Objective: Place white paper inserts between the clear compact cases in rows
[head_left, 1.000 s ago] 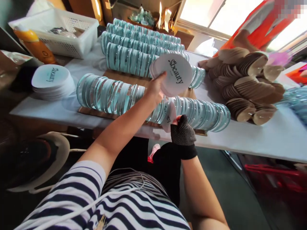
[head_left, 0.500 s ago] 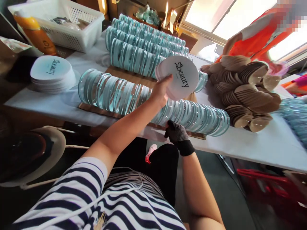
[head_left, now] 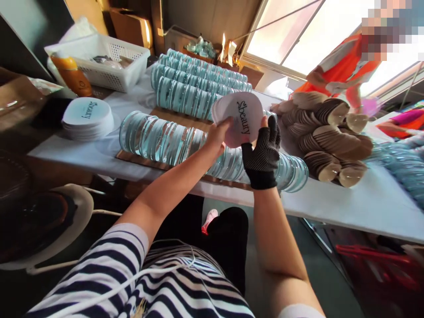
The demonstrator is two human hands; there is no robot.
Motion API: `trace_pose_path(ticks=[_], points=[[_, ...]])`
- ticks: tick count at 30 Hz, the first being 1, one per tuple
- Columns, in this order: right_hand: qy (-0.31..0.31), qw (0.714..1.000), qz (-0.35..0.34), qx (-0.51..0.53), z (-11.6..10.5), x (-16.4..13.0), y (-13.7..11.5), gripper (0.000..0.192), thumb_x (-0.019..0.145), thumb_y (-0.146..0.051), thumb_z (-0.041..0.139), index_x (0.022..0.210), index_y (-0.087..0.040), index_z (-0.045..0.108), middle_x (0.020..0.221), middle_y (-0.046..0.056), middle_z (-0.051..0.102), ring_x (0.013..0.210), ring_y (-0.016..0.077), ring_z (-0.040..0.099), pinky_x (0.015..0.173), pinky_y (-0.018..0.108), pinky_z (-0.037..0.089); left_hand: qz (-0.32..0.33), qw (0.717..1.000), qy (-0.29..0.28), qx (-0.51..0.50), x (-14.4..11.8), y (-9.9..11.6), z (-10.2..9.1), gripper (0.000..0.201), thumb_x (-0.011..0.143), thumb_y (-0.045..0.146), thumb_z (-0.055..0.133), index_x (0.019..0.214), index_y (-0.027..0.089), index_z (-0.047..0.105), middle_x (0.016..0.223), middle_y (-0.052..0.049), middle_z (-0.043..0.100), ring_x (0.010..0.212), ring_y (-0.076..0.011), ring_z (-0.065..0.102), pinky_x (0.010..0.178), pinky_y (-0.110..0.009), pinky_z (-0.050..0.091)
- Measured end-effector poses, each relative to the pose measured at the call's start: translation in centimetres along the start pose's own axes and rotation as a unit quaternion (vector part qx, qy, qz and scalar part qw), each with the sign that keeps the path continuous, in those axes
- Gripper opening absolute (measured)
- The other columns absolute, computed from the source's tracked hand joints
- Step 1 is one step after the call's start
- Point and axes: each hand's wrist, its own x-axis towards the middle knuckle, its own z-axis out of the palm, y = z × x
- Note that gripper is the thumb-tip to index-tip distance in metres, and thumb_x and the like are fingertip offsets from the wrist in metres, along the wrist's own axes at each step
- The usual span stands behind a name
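My bare left hand grips a stack of white rounded cards printed with "beauty", its thumb on the front face. On the right edge of that stack, my right hand closes its thumb and fingers; it wears a dark dotted glove with some fingertips bare. Both hands are over a long row of round clear glass pieces, which stand on edge on brown cardboard. Part of the row is hidden behind my hands. A second pile of the same printed cards lies at the table's left.
Several more glass rows stand behind. Brown curved stacked pieces are heaped at the right. A white basket and an orange bottle are at the back left. Across the white table, a person in an orange vest stands.
My right hand has risen from the front of the glass row to the right edge of the card stack. My left hand still holds the stack, now slightly lower and further left.
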Motion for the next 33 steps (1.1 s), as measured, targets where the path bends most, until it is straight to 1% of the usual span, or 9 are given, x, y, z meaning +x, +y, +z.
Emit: trace_pose_path(ticks=[5,9,10,13,16,20,23,29,33], points=[[0.044,0.992,0.112,0.027,0.7,-0.5,-2.1,0.058,0.088,-0.034,0.038,0.14,-0.007,0.044,0.133,0.024,0.055,0.125,0.0311,0.054,0.092,0.047,0.052,-0.008,0.999,-0.045,0.003,-1.4,1.0,0.5,0.012,0.09,0.021,0.061,0.087,0.012,0.068,0.1,-0.011,0.073,0.118,-0.0296,0.063,0.106,-0.049,0.047],[0.133,0.979,0.154,0.009,-4.2,-4.4,-2.6,0.058,0.085,-0.047,0.044,0.131,-0.012,0.053,0.12,0.018,0.064,0.108,0.0293,0.063,0.086,0.045,0.054,0.044,0.995,-0.091,0.002,-0.2,3.6,-0.1,0.012,0.091,0.019,0.059,0.097,0.012,0.067,0.106,-0.008,0.072,0.126,-0.0281,0.058,0.111,-0.048,0.042],[0.124,0.981,0.15,-0.013,-5.7,-6.2,-3.0,0.06,0.084,-0.052,0.047,0.129,-0.014,0.055,0.116,0.018,0.066,0.102,0.0303,0.064,0.08,0.045,0.055,0.055,0.995,-0.077,0.001,0.5,4.2,-0.6,0.014,0.091,0.019,0.059,0.1,0.012,0.067,0.107,-0.008,0.072,0.127,-0.0274,0.057,0.112,-0.047,0.041],[-0.044,0.979,0.182,-0.076,-8.2,-11.3,-4.5,0.063,0.084,-0.053,0.048,0.133,-0.014,0.055,0.095,0.018,0.069,0.076,0.0307,0.066,0.058,0.04,0.051,0.038,0.999,-0.03,-0.009,2.4,5.4,-2.2,0.025,0.091,0.02,0.058,0.114,0.014,0.064,0.116,-0.009,0.071,0.128,-0.0261,0.056,0.112,-0.045,0.041],[-0.184,0.964,0.177,-0.069,-6.1,-12.7,-6.1,0.057,0.089,-0.042,0.041,0.137,-0.014,0.052,0.083,0.014,0.07,0.063,0.0259,0.063,0.053,0.033,0.046,0.026,0.999,-0.019,-0.012,3.2,5.2,-3.3,0.036,0.091,0.022,0.058,0.126,0.013,0.059,0.122,-0.011,0.068,0.131,-0.0262,0.054,0.113,-0.044,0.039],[-0.253,0.953,0.156,-0.063,0.0,-9.2,-7.2,0.058,0.087,-0.027,0.041,0.144,-0.015,0.043,0.081,0.011,0.07,0.065,0.0243,0.063,0.057,0.03,0.042,0.046,0.999,-0.02,-0.009,3.1,4.7,-3.6,0.04,0.088,0.022,0.063,0.127,0.011,0.058,0.124,-0.014,0.067,0.13,-0.0294,0.055,0.112,-0.044,0.04],[-0.254,0.956,0.137,-0.059,2.0,-7.5,-7.3,0.051,0.092,-0.035,0.038,0.139,-0.015,0.045,0.078,0.009,0.069,0.066,0.0237,0.063,0.06,0.03,0.04,0.035,0.999,-0.01,-0.026,2.9,4.8,-3.5,0.04,0.087,0.023,0.064,0.125,0.013,0.06,0.123,-0.013,0.067,0.131,-0.0306,0.053,0.113,-0.044,0.039],[-0.184,0.974,0.121,-0.041,1.7,-7.7,-6.2,0.028,0.093,-0.035,0.04,0.1,-0.016,0.06,0.083,0.01,0.069,0.073,0.021,0.064,0.061,0.028,0.037,0.024,0.999,-0.002,-0.046,2.7,5.0,-3.4,0.035,0.088,0.021,0.063,0.122,0.013,0.061,0.12,-0.01,0.067,0.135,-0.0298,0.049,0.113,-0.043,0.039],[-0.226,0.966,0.111,-0.059,2.9,-6.1,-6.4,0.022,0.092,-0.028,0.046,0.099,-0.016,0.063,0.083,0.009,0.071,0.074,0.0194,0.066,0.063,0.026,0.039,0.025,0.999,-0.004,-0.047,2.4,5.0,-3.5,0.035,0.09,0.022,0.062,0.124,0.011,0.06,0.122,-0.009,0.066,0.136,-0.0304,0.047,0.112,-0.043,0.039]])
